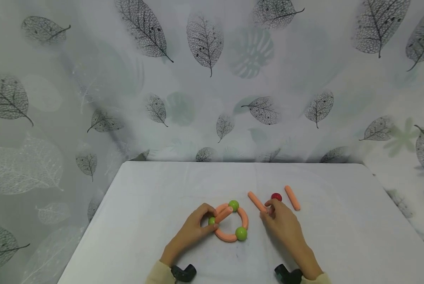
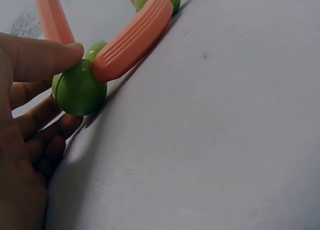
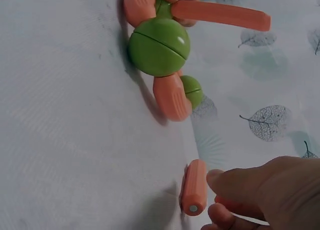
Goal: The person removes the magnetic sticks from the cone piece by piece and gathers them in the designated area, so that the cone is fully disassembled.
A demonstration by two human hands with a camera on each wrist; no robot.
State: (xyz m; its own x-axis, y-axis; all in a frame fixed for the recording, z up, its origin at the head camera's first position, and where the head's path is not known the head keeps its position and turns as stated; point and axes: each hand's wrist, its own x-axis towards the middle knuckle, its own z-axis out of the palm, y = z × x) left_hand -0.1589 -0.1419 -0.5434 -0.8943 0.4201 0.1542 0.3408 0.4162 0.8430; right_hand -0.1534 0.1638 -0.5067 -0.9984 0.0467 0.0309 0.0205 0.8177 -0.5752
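Curved orange sticks point(image 1: 244, 217) and green balls point(image 1: 241, 233) are joined into a ring on the table. My left hand point(image 1: 194, 225) pinches the green ball point(image 2: 80, 90) at the ring's left, thumb on top and fingers beneath. From that ball a straight orange stick point(image 3: 220, 14) rises at a slant. My right hand point(image 1: 282, 223) is beside a loose orange stick point(image 1: 256, 202), with thumb and fingertips at its near end; the right wrist view shows this stick point(image 3: 195, 185) lying outside the fingers. A red ball point(image 1: 276, 196) sits just beyond the right hand; a bit of red shows among its fingers.
Another loose orange stick point(image 1: 292, 198) lies right of the red ball. The white table point(image 1: 155, 185) ends at a leaf-patterned curtain point(image 1: 205, 98) behind and on both sides. Dark wrist devices point(image 1: 183, 273) sit at both cuffs.
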